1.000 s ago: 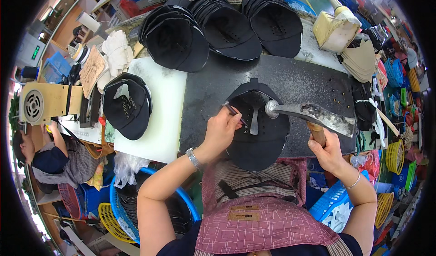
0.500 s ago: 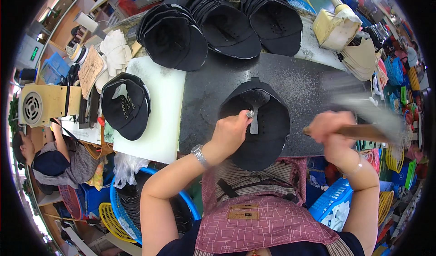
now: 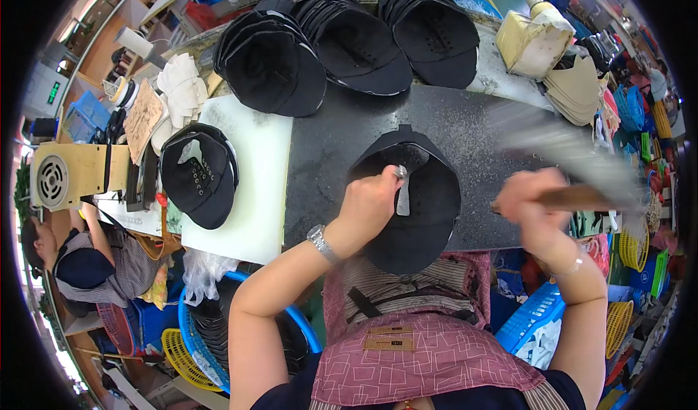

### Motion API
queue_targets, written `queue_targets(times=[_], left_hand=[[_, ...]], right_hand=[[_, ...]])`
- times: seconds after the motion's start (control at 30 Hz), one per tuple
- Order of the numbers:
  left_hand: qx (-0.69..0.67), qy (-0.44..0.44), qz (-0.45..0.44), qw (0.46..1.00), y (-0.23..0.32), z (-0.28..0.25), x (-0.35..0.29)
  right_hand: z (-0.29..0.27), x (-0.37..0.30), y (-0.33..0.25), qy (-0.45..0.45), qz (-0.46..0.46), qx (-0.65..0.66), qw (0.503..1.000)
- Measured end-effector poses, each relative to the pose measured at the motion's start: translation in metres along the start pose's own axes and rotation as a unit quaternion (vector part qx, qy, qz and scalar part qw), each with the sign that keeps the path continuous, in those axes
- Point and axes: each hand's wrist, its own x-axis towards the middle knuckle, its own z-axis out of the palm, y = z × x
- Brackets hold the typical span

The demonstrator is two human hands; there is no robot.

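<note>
From the head view, your left hand (image 3: 371,203) is closed in a pinch around a small metal punch (image 3: 400,171), holding it upright on the black cap (image 3: 411,199). The cap lies crown-down on the dark mat (image 3: 342,130), close to the near edge of the worktop (image 3: 502,68) and right in front of you, with its long axis running from the near edge toward the far one. The punch stands at the top of the pale slot in the cap's middle.

Your right hand (image 3: 534,203) is wrapped tight around the wooden handle of a mallet (image 3: 574,166), whose head is a blur raised up and to the right of the cap, toward the right edge of the mat. So the punch lies to the left of that hand and lower, across the cap's right half; your left hand is the one already on it. Your right forearm comes up from the near edge with the wrist cocked back, and your left forearm angles in from the lower left.

A second black cap (image 3: 200,174) sits on the white board (image 3: 251,185) at the left.
</note>
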Motion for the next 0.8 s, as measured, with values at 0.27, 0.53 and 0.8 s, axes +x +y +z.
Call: queue_targets(times=[0.27,0.53,0.8], left_hand=[[-0.198,0.090,-0.195,0.956,-0.013,0.011,0.002],[-0.060,0.059,-0.071,0.994,-0.008,0.006,0.007],[-0.175,-0.003,-0.120,0.977,-0.029,0.003,0.011]], right_hand=[[-0.003,-0.019,0.007,-0.110,0.187,-0.220,0.951],[-0.006,0.020,-0.041,0.049,0.059,0.129,0.989],[-0.014,-0.034,-0.002,-0.195,0.306,-0.258,0.895]])
